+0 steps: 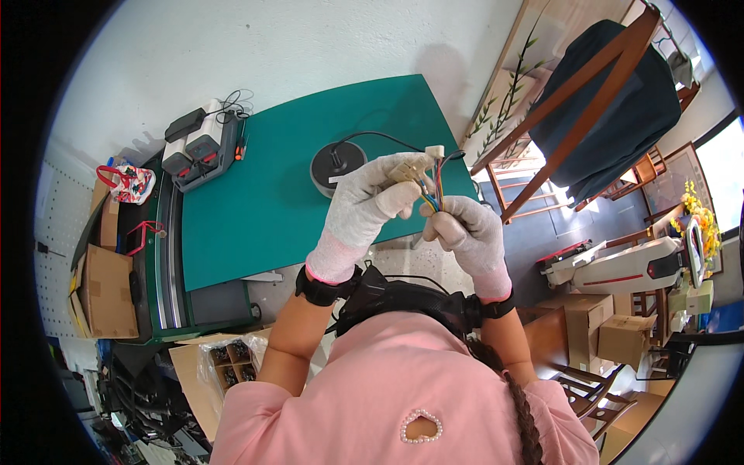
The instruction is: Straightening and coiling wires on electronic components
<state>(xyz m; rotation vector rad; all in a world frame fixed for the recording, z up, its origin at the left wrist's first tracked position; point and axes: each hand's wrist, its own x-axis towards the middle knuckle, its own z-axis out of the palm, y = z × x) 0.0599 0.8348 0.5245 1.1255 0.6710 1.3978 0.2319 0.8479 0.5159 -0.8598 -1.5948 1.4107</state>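
Observation:
Both hands wear pale knitted gloves with pink cuffs and are raised over the front right part of the green tabletop (pixel 256 217). My left hand (pixel 363 203) is closed on a cream plastic wire connector (pixel 403 172), gripped between thumb and fingers. Close beside it, my right hand (pixel 470 231) pinches a bundle of coloured wires (pixel 434 200), with blue, yellow and red-brown strands showing. A white connector (pixel 435 152) stands just above the fingers. Behind my left hand lies a black round disc-shaped part (pixel 338 159) with a raised hub, and a black cable (pixel 380 135) arcs from it toward the connectors.
At the table's left end sits a charger-like unit (pixel 203 143) with white and black blocks, small screwdrivers (pixel 242 146) beside it. Farther left are a green tool cabinet (pixel 164 256) and a cardboard box (pixel 111 291). A partitioned carton (pixel 203 380) stands lower left. A wooden rack with dark cloth (pixel 608 108) rises at right.

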